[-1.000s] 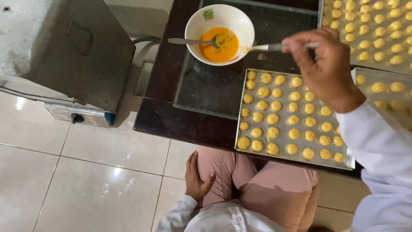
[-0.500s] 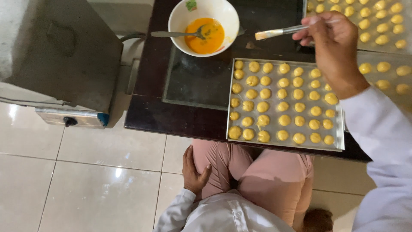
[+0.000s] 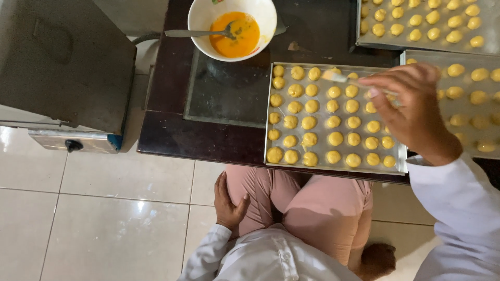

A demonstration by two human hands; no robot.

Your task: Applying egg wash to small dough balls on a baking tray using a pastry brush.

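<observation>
My right hand (image 3: 414, 109) grips a small pastry brush (image 3: 344, 78) whose bristle tip rests over a dough ball near the top edge of a metal baking tray (image 3: 401, 167). Rows of small round yellow dough balls (image 3: 309, 123) cover that tray. A white bowl (image 3: 200, 18) of orange egg wash sits on the dark table beyond the tray, with a metal spoon (image 3: 195, 34) lying in it. My left hand (image 3: 227, 204) rests flat on my pink-trousered thigh, holding nothing.
Two more trays of dough balls lie at the far right (image 3: 375, 40) and right (image 3: 489, 151). A grey metal oven box (image 3: 62, 67) stands on the left. The dark table edge (image 3: 198, 145) runs above my knees, over white floor tiles (image 3: 104, 218).
My right hand carried the brush from the egg-wash bowl down over the near tray. The view shifted, so the bowl and tray sit further left and higher. My left hand stayed on my thigh.
</observation>
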